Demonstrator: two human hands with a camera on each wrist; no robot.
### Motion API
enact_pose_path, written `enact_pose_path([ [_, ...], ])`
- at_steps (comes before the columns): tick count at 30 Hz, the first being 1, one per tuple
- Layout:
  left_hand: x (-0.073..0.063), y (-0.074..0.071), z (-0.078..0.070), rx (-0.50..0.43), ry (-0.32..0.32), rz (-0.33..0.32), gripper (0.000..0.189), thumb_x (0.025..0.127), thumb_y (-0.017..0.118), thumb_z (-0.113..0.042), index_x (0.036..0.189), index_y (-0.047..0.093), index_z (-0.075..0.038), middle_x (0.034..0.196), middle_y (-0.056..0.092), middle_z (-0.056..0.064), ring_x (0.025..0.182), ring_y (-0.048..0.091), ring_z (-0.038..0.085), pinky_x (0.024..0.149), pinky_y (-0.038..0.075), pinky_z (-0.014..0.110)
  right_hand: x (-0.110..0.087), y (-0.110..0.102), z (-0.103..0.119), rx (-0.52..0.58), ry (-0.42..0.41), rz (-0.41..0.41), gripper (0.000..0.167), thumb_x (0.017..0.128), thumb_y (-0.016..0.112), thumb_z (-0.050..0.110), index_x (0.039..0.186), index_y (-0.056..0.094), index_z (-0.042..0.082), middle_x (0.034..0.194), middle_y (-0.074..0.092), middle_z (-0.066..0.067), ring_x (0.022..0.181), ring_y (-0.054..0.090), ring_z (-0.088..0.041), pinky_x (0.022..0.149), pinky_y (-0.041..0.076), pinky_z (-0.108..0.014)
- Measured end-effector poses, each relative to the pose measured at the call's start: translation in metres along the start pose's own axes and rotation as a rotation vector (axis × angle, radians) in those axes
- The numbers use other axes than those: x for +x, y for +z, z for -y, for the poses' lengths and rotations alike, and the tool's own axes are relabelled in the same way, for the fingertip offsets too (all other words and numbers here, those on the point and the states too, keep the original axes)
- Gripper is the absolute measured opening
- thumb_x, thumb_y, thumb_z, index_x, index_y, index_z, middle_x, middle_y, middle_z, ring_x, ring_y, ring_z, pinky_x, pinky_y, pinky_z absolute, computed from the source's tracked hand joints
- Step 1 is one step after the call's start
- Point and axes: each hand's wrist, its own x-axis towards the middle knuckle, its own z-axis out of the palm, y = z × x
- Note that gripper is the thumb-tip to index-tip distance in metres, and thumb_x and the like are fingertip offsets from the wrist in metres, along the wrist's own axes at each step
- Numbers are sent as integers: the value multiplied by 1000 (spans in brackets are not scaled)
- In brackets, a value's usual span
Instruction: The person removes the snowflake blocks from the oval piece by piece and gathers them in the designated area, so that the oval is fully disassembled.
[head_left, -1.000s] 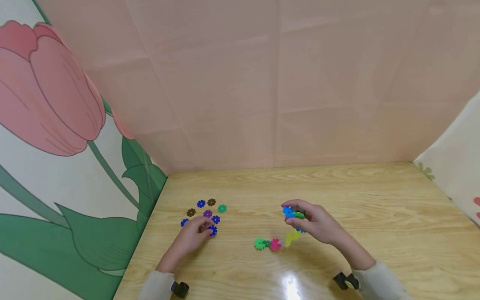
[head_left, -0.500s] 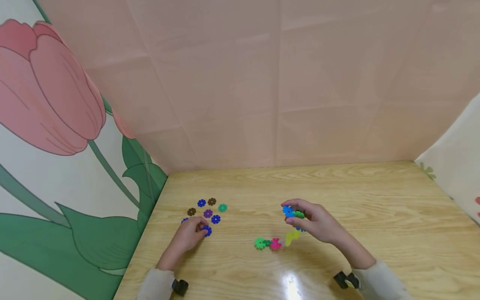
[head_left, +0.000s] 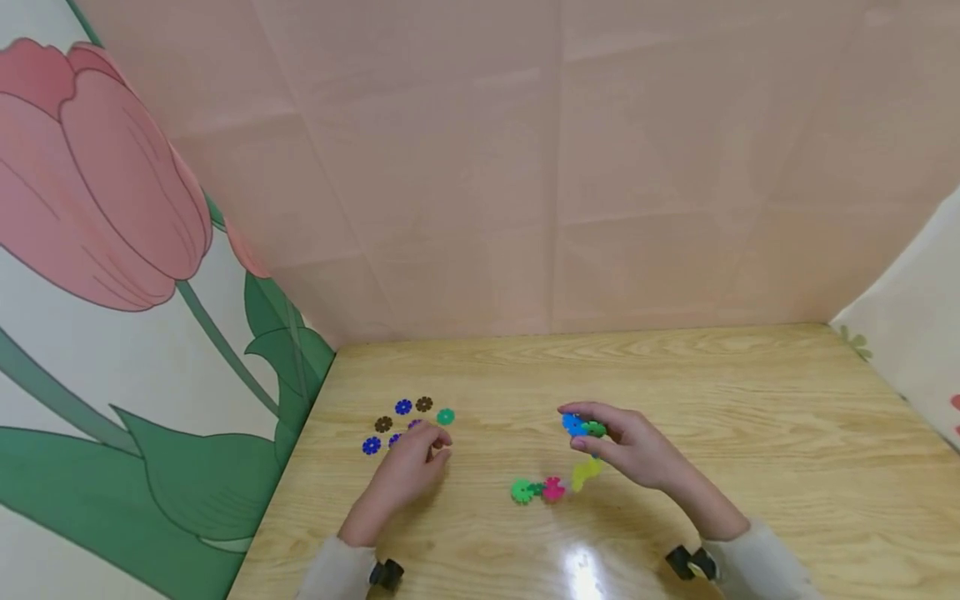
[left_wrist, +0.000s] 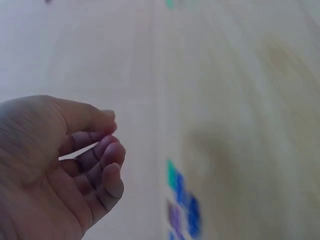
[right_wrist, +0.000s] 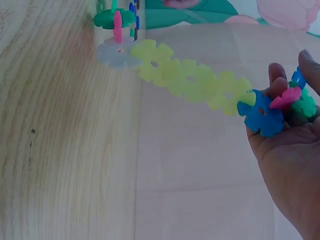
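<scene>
Running down and leftward from the right grip [head_left: 633, 442], I have a chain of flower-shaped discs [right_wrist: 187, 91]. Thumb and fingers of that grip pinch its upper end at a blue disc [head_left: 573, 425], with a green disc [right_wrist: 304, 105] and a pink disc [right_wrist: 286, 98] clustered close by. A second blue disc [right_wrist: 263, 118] lies against the palm and joins three yellow discs [head_left: 587, 473]; farther out from the grip come a whitish disc [right_wrist: 117, 55], another pink disc [head_left: 553, 489], a dark green disc [right_wrist: 115, 19] and, last, a light green disc [head_left: 522, 492]. I can't tell whether this far end touches the tabletop [head_left: 750, 433]. My left grip [head_left: 412, 462] is bare and narrow, fingers loosely curled, thumb close to the fingertips. Just beyond it and to its left lie loose discs [head_left: 383, 424] in blue, brown, purple and teal, the purple one partly hidden by the grip. Past both grips I see a pink cloth [head_left: 465, 183], and well out to the left a tulip panel [head_left: 127, 183].
</scene>
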Motion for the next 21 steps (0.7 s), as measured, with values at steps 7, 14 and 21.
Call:
enact_pose_path([
  [7,14,2,-52,-95,163,-25,9,100,65,-19,107,71,-16,96,62,-9,81,55,3,68,49,20,1,-2,3,68,-98,49,44,104,51,0,148,46,-2,118,68,-12,97,66,-5,62,54,-27],
  [14,25,8,-90,-223,365,-64,21,103,61,-27,119,67,-14,103,64,-5,86,58,3,71,54,20,2,-1,6,51,-127,1,35,101,56,-3,136,58,-3,102,69,-8,78,64,-11,63,57,-32],
  [21,27,10,-114,-253,470,-33,42,100,65,-34,137,57,-13,113,63,-2,90,60,7,75,53,17,3,3,10,31,-141,-104,22,93,67,-6,112,69,5,99,72,-5,85,66,-9,65,58,-29],
])
